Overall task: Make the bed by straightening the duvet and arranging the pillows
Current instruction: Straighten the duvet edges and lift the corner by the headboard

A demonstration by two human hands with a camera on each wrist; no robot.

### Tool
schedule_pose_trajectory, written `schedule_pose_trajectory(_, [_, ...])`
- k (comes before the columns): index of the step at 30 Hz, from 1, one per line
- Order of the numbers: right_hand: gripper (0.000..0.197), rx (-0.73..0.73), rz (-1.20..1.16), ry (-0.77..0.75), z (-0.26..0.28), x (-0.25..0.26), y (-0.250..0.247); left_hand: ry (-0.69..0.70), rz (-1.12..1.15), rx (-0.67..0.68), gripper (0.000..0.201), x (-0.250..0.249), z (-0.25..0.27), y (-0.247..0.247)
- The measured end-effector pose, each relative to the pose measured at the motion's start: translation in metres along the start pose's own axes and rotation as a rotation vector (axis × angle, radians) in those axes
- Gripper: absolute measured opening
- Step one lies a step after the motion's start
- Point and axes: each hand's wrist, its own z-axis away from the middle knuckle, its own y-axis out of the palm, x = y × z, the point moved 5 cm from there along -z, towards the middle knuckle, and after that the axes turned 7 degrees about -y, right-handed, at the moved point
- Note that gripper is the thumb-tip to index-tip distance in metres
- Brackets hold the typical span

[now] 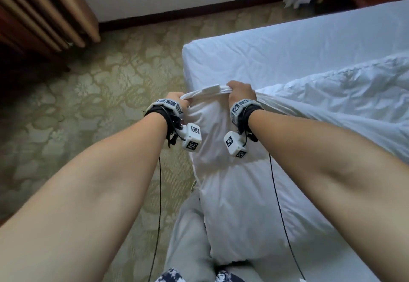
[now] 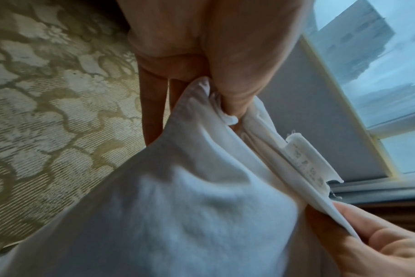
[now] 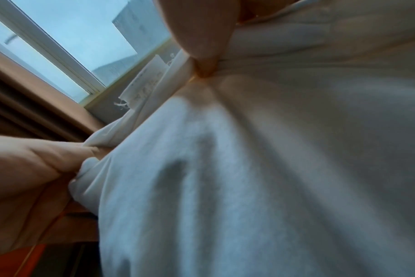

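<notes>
Head view: left hand (image 1: 176,98) and right hand (image 1: 240,91) fingers clamped on pillow (image 1: 232,182) end corners, probably for shaking it straight at bed (image 1: 265,60) corner.

**A carpeted bedroom, hotel-like**

A bed (image 1: 287,60) with a white fitted sheet fills the right of the head view, a rumpled white duvet (image 1: 354,96) lying on it. Patterned olive carpet (image 1: 99,87) covers the floor at left. Heavy brown curtains (image 1: 44,16) hang in the upper left corner, and the wrist views show a window (image 3: 78,37) looking onto buildings.
</notes>
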Motion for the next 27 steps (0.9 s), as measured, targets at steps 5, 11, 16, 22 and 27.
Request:
schedule_pose_trajectory(5, [0.039, 0.127, 0.036, 0.037, -0.060, -0.001, 0.075, -0.099, -0.003, 0.071, 0.011, 0.030, -0.066, 0.012])
schedule_pose_trajectory(11, [0.037, 0.352, 0.197, 0.059, -0.106, -0.030, 0.154, -0.307, 0.249, 0.084, 0.019, 0.082, -0.130, 0.050])
schedule_pose_trajectory(16, [0.024, 0.474, 0.283, 0.171, -0.116, -0.052, 0.186, -0.385, 0.553, 0.257, 0.073, 0.118, -0.166, 0.098])
schedule_pose_trajectory(22, [0.021, 0.416, 0.240, 0.122, -0.134, -0.043, 0.176, -0.259, 0.405, 0.091, 0.015, 0.087, -0.153, 0.077])
schedule_pose_trajectory(27, [0.026, 0.306, 0.218, 0.035, -0.165, -0.018, 0.153, -0.271, 0.403, -0.094, 0.007, 0.069, -0.180, 0.046])
